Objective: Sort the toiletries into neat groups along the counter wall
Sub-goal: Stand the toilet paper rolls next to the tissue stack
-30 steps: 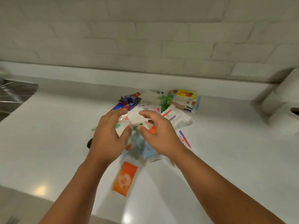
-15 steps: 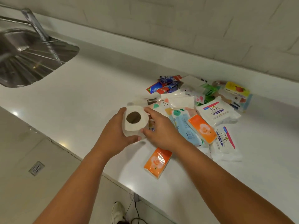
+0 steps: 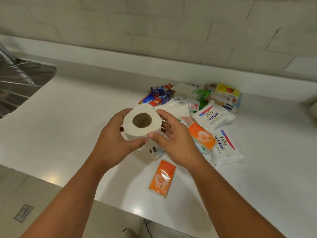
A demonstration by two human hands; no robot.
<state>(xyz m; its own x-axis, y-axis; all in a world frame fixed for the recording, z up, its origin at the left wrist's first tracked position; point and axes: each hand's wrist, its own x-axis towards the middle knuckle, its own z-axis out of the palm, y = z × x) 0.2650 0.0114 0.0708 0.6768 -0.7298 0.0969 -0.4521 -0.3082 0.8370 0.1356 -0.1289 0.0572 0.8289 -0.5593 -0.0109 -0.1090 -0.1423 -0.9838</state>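
Note:
Both hands hold a white toilet paper roll (image 3: 135, 130) above the counter, its hollow core facing me. My left hand (image 3: 114, 143) grips its left side and my right hand (image 3: 175, 140) curls round its right side. Behind and to the right lies a jumbled pile of toiletries: two white Dove wipe packs (image 3: 212, 117) (image 3: 224, 148), an orange tissue pack (image 3: 201, 135), blue and red toothpaste boxes (image 3: 158, 96), green sachets (image 3: 200, 97) and a yellow box (image 3: 226, 90). Another orange tissue pack (image 3: 162, 178) lies alone near the front edge.
The white counter (image 3: 77, 117) runs along a tiled wall (image 3: 154, 28). A steel sink (image 3: 18, 83) is set in at the far left. The counter's front edge (image 3: 51, 182) drops to a tiled floor with a drain grate (image 3: 24, 213).
A second ago both hands were in the pile; now they hold the toilet paper roll. Since half a second ago the view has shifted right, and the sink sits further left in frame.

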